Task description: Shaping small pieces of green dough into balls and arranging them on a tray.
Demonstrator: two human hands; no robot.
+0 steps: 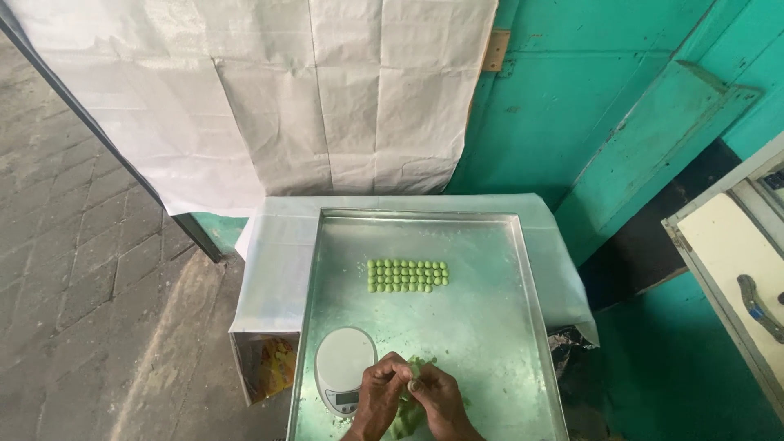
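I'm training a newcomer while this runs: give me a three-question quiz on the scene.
1. True or false: the small green balls lie in neat rows on the metal tray.
2. What sits by the left hand? A) a white scale B) a knife C) a bowl
3. What do the left hand and right hand pinch between them?

Key:
1. True
2. A, the white scale
3. A bit of green dough

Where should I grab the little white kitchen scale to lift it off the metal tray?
Probably grip the white scale by its round platform's left and far edges, coming from above on the left. Both hands crowd its right side, and the tray around it lies flat.
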